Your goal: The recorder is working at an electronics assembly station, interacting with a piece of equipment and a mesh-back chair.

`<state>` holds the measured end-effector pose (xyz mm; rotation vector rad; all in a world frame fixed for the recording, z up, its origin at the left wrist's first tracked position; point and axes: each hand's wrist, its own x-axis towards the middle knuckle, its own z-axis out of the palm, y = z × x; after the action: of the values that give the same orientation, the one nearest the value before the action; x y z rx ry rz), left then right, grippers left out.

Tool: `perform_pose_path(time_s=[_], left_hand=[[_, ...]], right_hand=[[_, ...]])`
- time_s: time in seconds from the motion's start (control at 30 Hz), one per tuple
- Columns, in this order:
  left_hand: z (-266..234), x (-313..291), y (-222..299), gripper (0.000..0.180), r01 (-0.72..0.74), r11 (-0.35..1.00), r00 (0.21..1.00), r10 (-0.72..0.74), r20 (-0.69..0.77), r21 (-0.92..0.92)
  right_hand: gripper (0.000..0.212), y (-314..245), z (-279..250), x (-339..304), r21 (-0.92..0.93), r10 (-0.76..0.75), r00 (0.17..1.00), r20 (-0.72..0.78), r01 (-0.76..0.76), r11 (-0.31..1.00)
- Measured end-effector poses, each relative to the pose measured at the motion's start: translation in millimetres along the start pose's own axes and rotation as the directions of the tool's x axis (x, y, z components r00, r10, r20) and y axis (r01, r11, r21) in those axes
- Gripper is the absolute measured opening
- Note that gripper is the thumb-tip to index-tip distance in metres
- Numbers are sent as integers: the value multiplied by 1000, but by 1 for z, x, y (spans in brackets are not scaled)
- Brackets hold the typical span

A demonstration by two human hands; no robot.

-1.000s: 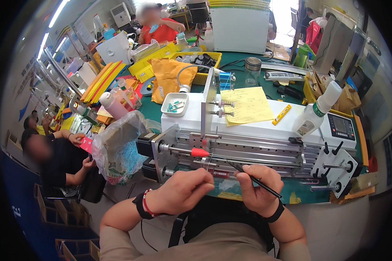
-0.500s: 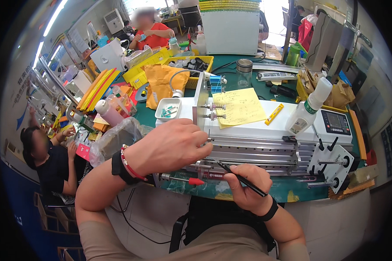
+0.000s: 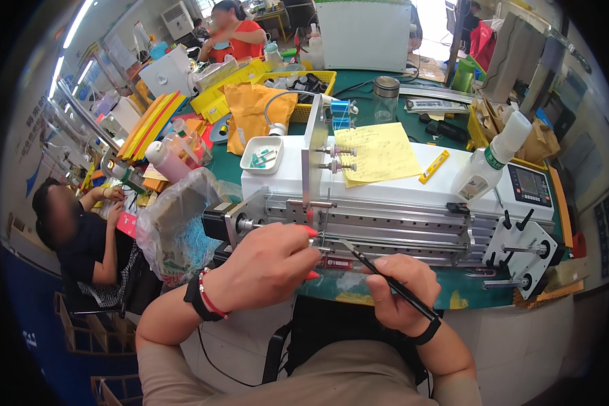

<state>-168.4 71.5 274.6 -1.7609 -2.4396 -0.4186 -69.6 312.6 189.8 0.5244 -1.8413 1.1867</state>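
Observation:
A long winding machine (image 3: 399, 233) with metal rails lies in front of me. My left hand (image 3: 271, 264) is closed at its left end, fingertips pinched beside two red cone tips (image 3: 310, 275). Whatever is between those fingers is too small to make out. Part of the spindles is hidden behind this hand. My right hand (image 3: 402, 291) grips a slim black tool with a thin metal tip (image 3: 402, 289), its point slanting up and left toward the rails, close to my left fingertips. A spool of blue thread (image 3: 342, 114) sits above the upright metal plate (image 3: 312, 145).
A white tray of small pieces (image 3: 262, 155), yellow notes (image 3: 379, 152), a yellow cutter (image 3: 434, 166) and a white bottle (image 3: 484, 169) rest on the machine. A plastic-lined bin (image 3: 176, 210) with blue scraps stands left. Two people (image 3: 88, 237) work nearby.
My left hand has moved down, away from the rails, uncovering the motor and the upper red tip. The black tool in my right hand has shifted slightly right. The view has tilted a little.

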Motion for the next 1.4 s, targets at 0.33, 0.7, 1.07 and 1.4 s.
perform_pose_path(time_s=[0.33,0.7,1.07,1.4], left_hand=[[-18,35,-14,16,379,642,924,-304,232,-666],[-29,43,-34,30,-214,963,975,201,96,165],[-21,47,-50,25,-281,952,957,267,113,125],[-12,51,-53,18,-231,972,969,226,105,45]], right_hand=[[25,0,-6,-8,-27,113,990,-87,-116,993],[24,-3,9,11,-34,66,997,29,-65,997],[23,0,11,14,-33,44,998,54,-42,999],[23,2,18,14,-30,34,996,87,-32,999]])
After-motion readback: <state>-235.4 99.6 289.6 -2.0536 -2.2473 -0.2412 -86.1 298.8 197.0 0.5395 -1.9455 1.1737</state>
